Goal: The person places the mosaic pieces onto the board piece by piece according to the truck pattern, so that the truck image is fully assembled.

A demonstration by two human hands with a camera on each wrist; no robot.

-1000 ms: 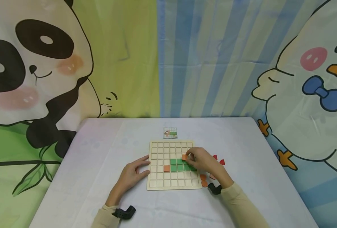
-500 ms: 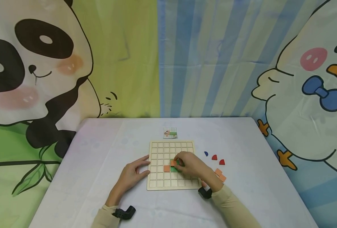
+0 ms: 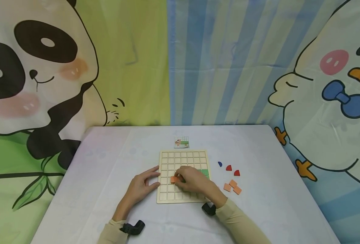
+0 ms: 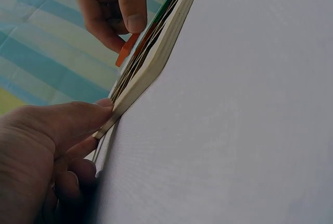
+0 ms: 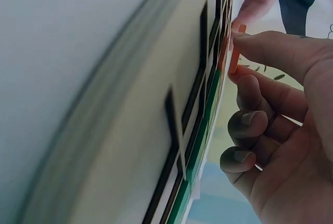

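In the head view, a pale wooden grid board (image 3: 167,196) lies flat on the table. My right hand (image 3: 195,180) is over its middle and pinches an orange square tile (image 3: 173,179) between thumb and finger. The right wrist view shows this tile (image 5: 235,60) tilted on edge above the board's surface. Green tiles (image 3: 205,172) sit in the grid, mostly hidden under that hand. Fingers fairly straight, my left hand (image 3: 139,187) touches the board's left edge with thumb and fingertips. Its thumb rests against the wooden rim (image 4: 138,89) in the left wrist view.
Right of the board lie loose orange square tiles (image 3: 227,187), two red pieces (image 3: 229,168) and a small blue piece (image 3: 220,164). Behind the board is a small picture card (image 3: 181,142) with a gridded pattern. A white cloth covers the table (image 3: 115,152).
My right hand has carried the orange tile leftward across the board, from above the green tiles to left of them. The left hand has stayed at the board's edge.
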